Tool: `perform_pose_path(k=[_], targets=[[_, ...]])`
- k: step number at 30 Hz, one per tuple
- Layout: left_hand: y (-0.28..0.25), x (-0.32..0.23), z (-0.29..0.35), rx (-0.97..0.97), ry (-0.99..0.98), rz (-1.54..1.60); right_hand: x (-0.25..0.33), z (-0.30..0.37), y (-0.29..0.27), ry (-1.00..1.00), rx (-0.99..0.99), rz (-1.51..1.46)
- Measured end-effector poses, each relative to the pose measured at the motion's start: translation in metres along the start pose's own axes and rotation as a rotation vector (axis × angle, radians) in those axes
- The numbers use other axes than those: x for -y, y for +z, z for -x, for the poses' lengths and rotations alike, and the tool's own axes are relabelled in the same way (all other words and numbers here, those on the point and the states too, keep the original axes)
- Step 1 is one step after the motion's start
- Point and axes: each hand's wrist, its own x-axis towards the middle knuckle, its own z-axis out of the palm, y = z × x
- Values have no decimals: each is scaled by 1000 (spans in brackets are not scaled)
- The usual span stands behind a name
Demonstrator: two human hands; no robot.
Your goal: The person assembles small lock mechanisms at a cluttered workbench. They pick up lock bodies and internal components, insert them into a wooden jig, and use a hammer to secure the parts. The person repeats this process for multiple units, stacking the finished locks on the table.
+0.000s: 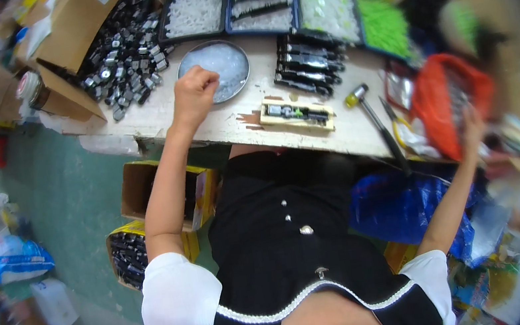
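Observation:
My left hand (194, 93) hangs over the near-left rim of a round metal dish (227, 66) with a pale bluish content. Its fingers are curled together in a pinch; whatever they hold is too small to make out. Far to the right, my right hand (472, 128) is at the side of a red plastic bag (435, 111) with greyish contents, its fingers smeared by motion. Between the hands, a cream-coloured holder (264, 114) lies near the table's front edge, with a black part with silver and green pieces (298, 113) resting in it.
A hammer (378, 123) and a pointed hand tool (389, 109) lie left of the bag. Several black parts (306, 65) are stacked behind the holder. Trays of white pieces (194, 13) and green pieces (384, 28) line the back. Metal-and-black pieces (127, 58) are heaped at the left.

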Motion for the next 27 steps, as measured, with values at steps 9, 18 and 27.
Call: perform_pose_path(k=[9, 18, 27], targets=[[31, 4, 4, 67, 184, -346, 49, 15, 9, -255, -238, 255], [18, -2, 6, -5, 119, -203, 174, 67, 76, -253, -98, -267], [5, -53, 22, -61, -450, 880, 255, 130, 194, -296, 533, -384]])
